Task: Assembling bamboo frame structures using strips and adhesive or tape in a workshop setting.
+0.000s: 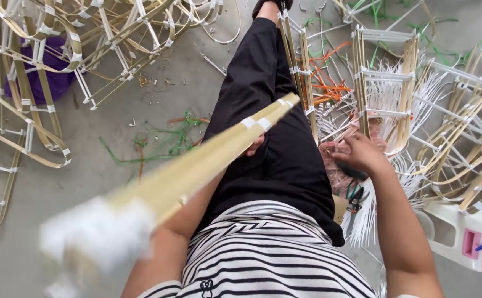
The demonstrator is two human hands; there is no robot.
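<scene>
I sit on the floor in black trousers and a striped shirt. My left hand (253,145) is mostly hidden behind a long bundle of bamboo strips (208,157) bound with white tape; it grips the bundle, which slants from near the camera out over my lap. My right hand (358,153) reaches to my right and closes on a dark handle (353,172) beside a pinkish bag. A bamboo frame (384,88) with white ties stands just beyond that hand.
Curved bamboo frames (42,83) lie piled at the left and top, over a purple object (59,77). More frames (462,143) stack at the right. White strips, orange and green strings litter the concrete floor. A white and pink stool (473,237) stands at the lower right.
</scene>
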